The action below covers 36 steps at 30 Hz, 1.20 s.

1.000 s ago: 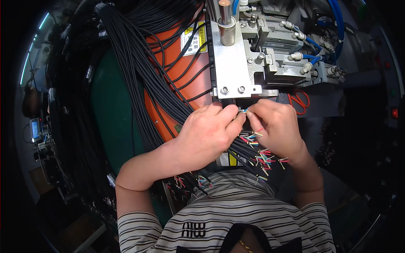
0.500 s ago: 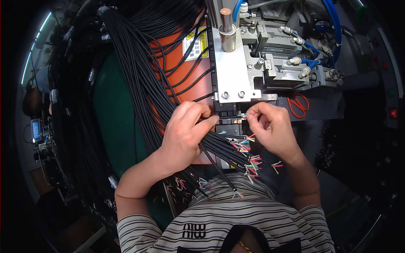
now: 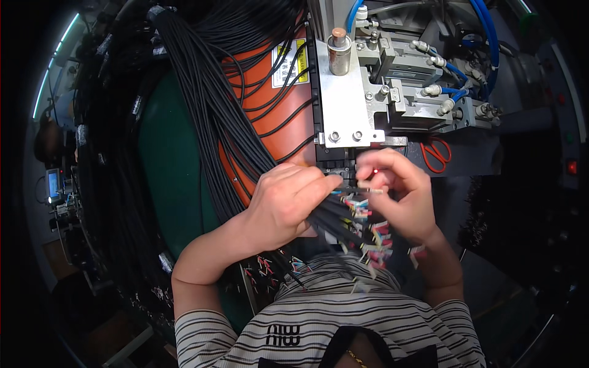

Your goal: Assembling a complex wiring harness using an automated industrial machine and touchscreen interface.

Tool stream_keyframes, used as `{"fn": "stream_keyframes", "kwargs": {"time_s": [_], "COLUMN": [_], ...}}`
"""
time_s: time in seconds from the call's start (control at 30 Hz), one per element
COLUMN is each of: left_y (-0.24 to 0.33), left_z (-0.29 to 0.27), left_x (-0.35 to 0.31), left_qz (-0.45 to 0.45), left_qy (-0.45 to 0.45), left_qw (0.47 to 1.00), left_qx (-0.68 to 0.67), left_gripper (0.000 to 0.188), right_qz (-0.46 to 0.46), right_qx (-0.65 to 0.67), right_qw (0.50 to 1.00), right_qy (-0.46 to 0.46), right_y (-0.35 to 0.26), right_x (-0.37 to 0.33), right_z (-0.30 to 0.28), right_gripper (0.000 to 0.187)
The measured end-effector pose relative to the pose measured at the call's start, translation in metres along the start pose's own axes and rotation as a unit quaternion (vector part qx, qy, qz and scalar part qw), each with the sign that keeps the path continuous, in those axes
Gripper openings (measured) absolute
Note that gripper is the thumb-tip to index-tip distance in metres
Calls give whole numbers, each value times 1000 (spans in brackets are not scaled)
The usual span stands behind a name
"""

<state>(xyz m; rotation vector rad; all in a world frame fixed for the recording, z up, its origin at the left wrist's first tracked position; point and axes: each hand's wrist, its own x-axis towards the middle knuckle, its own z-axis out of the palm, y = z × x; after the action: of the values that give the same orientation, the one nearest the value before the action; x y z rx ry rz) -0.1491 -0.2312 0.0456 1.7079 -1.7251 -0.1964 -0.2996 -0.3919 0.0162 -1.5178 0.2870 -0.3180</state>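
Note:
My left hand [image 3: 285, 199] is closed, its thumb and forefinger pinching a black cable [image 3: 353, 189] close to its stripped end. Under that hand runs a bundle of black cables [image 3: 334, 222], with red, white, yellow and blue wire ends [image 3: 377, 236] fanned out to the right. My right hand [image 3: 405, 196] is curled beside the tip of the pinched cable; motion smears its fingertips, so I cannot make out whether they grip it. Just beyond both hands is a dark metal fixture [image 3: 336, 164], below a silver plate [image 3: 343, 110] of the machine.
Long black cables [image 3: 208, 110] drape over an orange surface [image 3: 270, 113] at the left. Pneumatic cylinders [image 3: 417, 107] with blue hoses [image 3: 491, 37] stand at the back right. Orange-handled scissors [image 3: 435, 154] lie right of the plate. A green surface [image 3: 165, 153] spreads farther left.
Both hands have drawn back toward me from the fixture, the left also shifting right with the cable. My right fingers have loosened from their pinch. The wire ends below have swung and blurred.

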Motion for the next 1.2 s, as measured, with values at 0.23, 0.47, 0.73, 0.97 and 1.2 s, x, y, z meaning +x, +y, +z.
{"fn": "stream_keyframes", "kwargs": {"time_s": [0.23,0.47,0.73,0.97,1.2], "left_y": [-11,-3,-14,-27,-28], "left_z": [15,13,7,-2,-8], "left_x": [2,3,6,15,16], "left_qz": [13,11,-20,-18,-83], "left_qy": [35,24,7,-59,-92], "left_qw": [999,999,995,968,935], "left_qx": [0,30,-94,-244,-332], "left_gripper": [44,39,30,15,15], "right_qz": [-68,-45,94,-40,36], "right_qx": [-28,54,278,223,242], "right_qw": [997,997,954,970,965], "right_qy": [-20,27,-61,-88,-97], "right_y": [6,7,8,15,2], "right_x": [-1,-2,5,10,12], "right_z": [1,1,-12,-5,-9], "right_gripper": [26,19,14,14,15]}}
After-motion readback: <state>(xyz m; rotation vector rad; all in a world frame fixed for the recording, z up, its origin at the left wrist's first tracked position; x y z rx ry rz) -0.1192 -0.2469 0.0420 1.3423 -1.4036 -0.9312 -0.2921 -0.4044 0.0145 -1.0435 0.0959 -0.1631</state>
